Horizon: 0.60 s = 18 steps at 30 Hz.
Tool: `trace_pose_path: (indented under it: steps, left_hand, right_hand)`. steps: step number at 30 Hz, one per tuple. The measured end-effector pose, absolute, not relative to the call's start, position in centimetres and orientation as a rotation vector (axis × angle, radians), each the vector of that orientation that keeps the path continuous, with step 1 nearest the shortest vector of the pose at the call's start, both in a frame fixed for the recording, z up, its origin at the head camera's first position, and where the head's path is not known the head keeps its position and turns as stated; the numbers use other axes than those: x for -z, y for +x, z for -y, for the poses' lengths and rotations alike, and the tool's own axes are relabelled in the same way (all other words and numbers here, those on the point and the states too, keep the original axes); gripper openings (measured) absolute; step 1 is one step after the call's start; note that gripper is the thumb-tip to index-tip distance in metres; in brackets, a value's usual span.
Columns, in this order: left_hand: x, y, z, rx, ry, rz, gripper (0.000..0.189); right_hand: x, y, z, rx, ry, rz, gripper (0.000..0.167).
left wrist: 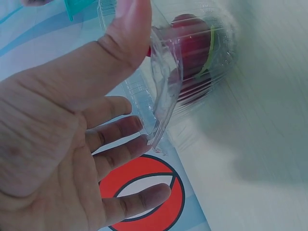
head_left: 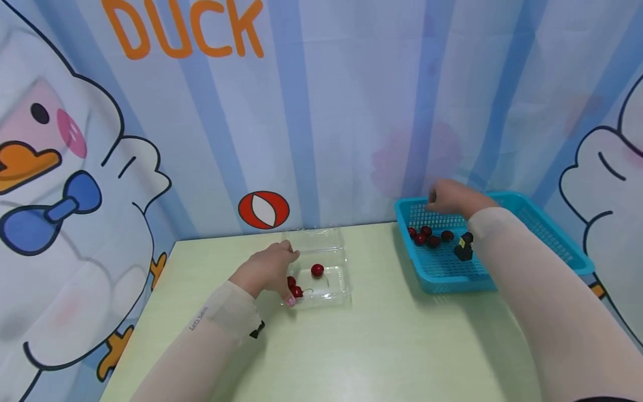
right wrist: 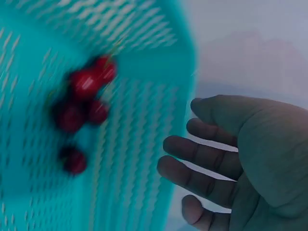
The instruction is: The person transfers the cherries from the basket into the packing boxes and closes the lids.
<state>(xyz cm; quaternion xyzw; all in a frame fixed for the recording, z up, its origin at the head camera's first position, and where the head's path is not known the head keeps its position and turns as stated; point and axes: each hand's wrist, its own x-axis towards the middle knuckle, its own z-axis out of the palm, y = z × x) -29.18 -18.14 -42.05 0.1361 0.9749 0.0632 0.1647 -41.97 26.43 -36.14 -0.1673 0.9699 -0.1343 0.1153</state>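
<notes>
"Lettering crosses the top of the backdrop in the head view. How does it read?"

"'DUCK', in orange capitals. Small dark print marks the left sleeve; its first word appears to be 'Lets', the second is too fine to settle. A yellow patch on a small black item in the blue basket is illegible at this size."

"Position of hands and fruit?"

"The left hand is at the left side of a clear plastic box on the pale surface. Three cherries lie inside: two together near the thumb, one slightly apart toward the middle. The right hand is over the basket's far rim; further cherries lie in the basket, beside the black item."

"Left wrist view: the fingers?"

"Fingers spread and nearly straight, the thumb across the thin plastic edge from them. Dark red fruit and a green stem show through the ribbed wall; a printed red-and-white ball appears behind."

"Right wrist view?"

"Partly blurred. The right hand's fingers are parted and slightly bent, with nothing between them, near the basket's rim. Five cherries are discernible on the perforated plastic, four bunched and one apart."
</notes>
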Motion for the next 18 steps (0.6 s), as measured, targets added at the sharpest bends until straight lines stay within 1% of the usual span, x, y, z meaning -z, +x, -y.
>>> trace_pose_path:
  steps: [6, 9, 12, 14, 16, 17, 18]
  left_hand:
    - [42.3, -29.1, 18.4, -0.184, 0.394, -2.782, 0.119]
    - [42.3, -29.2, 18.4, -0.184, 0.396, -2.786, 0.119]
    - [42.4, -29.2, 18.5, -0.187, 0.391, -2.782, 0.119]
    - [42.4, -29.2, 18.5, -0.187, 0.388, -2.779, 0.119]
    - [42.3, -29.2, 18.5, -0.184, 0.386, -2.779, 0.119]
    - [42.3, -29.3, 18.4, -0.184, 0.385, -2.781, 0.119]
    - [42.2, -29.3, 18.4, -0.185, 0.382, -2.783, 0.119]
  right_hand:
    - [38.5, -42.2, -28.5, 0.351, -0.401, -2.807, 0.031]
    - [39.5, -42.3, -28.9, 0.382, -0.366, -2.773, 0.03]
    - [40.3, -42.4, -29.0, 0.385, -0.342, -2.739, 0.033]
    - [40.7, -42.5, -29.0, 0.388, -0.329, -2.704, 0.031]
    - [41.0, -42.7, -29.1, 0.408, -0.315, -2.656, 0.023]
    - [41.1, -42.8, -29.1, 0.427, -0.304, -2.631, 0.022]
    - [41.2, -42.9, -29.1, 0.442, -0.299, -2.608, 0.026]
